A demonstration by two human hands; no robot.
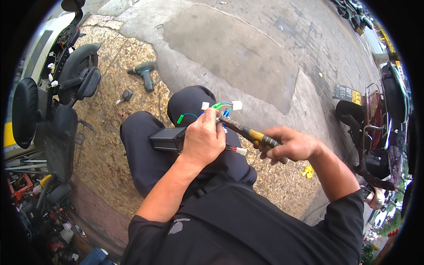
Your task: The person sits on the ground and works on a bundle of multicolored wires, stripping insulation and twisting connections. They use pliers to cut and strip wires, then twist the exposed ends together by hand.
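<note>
My left hand (pixel 204 138) is closed on the bundle of coloured wires (pixel 219 106) above my lap. My right hand (pixel 289 146) grips pliers with worn yellow handles (pixel 257 136), whose jaws are at the wires beside my left fingertips; whether they touch is hidden. A black finned metal box (pixel 164 140) lies across my dark-trousered legs, partly behind my left hand. Among its leads show white plug housings (pixel 237 105), a green connector (pixel 180 119) on a thin wire, and a red-wired white plug (pixel 240 151) below the pliers.
A cordless drill (pixel 147 77) and a small wired part (pixel 126 96) lie on the speckled ground. A partly dismantled scooter (pixel 73 66) stands left above jumbled parts (pixel 66 234); another (pixel 371 128) stands right. Yellow scraps (pixel 308 172) lie right of my legs.
</note>
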